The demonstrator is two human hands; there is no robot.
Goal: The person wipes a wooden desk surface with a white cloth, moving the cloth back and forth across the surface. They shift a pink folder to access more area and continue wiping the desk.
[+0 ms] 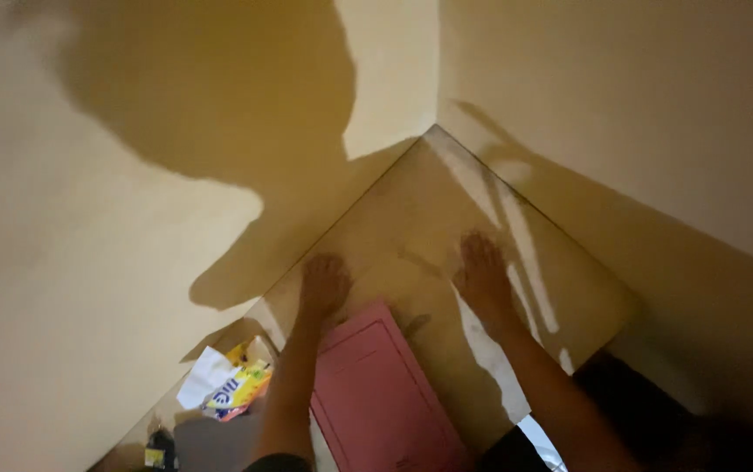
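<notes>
You are looking down at a pale, glossy tabletop pushed into the corner where two plain cream walls meet, the far corner of the tabletop pointing away from you. Both of your hands lie flat on the surface, palms down, fingers spread loosely and grasping nothing. Your left hand rests near the left edge of the tabletop, close to the wall on that side, with its forearm running back toward you. Your right hand rests near the middle of the tabletop, well apart from the left one, fingertips pointing toward the far corner. Between your forearms, on the near part of the tabletop, lies a pink folder, flat and closed; its far corner sits just beside the heel of your left hand, and your left forearm runs along or slightly over its left edge, though the blur makes it hard to tell whether they touch. Bright streaks of reflected light cross the surface beside your right hand. Along the left edge, near you and left of your left forearm, sits a small heap of clutter: a crumpled white paper and a yellow packet with blue and red printing, wedged by the wall. Farther toward you in the lower left is a small dark object, too dim to identify. A large shadow of your head and shoulders falls across the left wall. The whole scene is dim and yellow-tinted.
</notes>
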